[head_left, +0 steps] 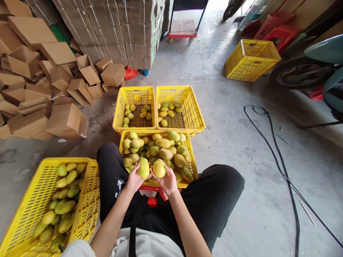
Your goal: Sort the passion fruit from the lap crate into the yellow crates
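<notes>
My left hand is closed around a ribbed green-yellow papaya. Beside it, my right hand grips a rounder, smoother yellow papaya. Both fruits are held side by side above the near edge of a yellow crate between my knees, with the fingertips of the two hands close together. That crate is heaped with papayas from green to yellow. Behind it stand a left yellow crate and a right yellow crate, each with several papayas on its bottom.
A yellow crate with many papayas stands at my left. Cardboard boxes lie piled beyond it, near a tall strapped stack. To the right are a black cable, another yellow crate and a motorbike. A trolley stands behind.
</notes>
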Motion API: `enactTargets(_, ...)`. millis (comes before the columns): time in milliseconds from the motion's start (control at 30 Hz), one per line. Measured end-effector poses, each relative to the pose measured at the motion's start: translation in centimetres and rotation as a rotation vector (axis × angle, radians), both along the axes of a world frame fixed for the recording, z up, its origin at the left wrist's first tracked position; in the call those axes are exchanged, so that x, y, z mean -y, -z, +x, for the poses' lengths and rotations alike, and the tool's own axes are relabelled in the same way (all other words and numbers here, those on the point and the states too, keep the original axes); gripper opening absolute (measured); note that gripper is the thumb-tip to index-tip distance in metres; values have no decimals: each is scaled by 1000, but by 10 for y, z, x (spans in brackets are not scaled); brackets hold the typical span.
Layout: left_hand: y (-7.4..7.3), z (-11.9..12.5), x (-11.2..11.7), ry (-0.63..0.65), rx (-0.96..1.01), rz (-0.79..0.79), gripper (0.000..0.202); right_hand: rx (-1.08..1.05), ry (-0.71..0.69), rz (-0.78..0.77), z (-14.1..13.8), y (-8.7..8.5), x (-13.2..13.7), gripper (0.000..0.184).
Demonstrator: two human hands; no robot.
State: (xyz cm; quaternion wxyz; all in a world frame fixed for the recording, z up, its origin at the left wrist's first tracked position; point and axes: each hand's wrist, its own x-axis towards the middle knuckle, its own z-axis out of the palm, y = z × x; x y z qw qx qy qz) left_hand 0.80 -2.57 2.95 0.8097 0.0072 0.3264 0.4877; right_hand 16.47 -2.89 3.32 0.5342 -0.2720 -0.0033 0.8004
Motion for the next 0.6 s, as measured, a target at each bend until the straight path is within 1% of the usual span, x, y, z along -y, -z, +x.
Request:
enactTargets(133,0,-1,-2,-58,69,-15,40,-65,-1,31,1,0,-1,35)
enactTargets(233,-1,-1,-2,-75,92,-15,39,-56,-5,24,1,2,-2,34)
enactTargets(300,-2,-1,-2,-59,85,-12,37,-31,-3,19,1,3,-1,33)
enactTargets(467,-4,2,-1,37,38,-13,33,84,-43,11,0,7,2,36)
enactTargets(600,-7,4,-1,37,10,-15,35,124,-54,6,-1,9,3,36)
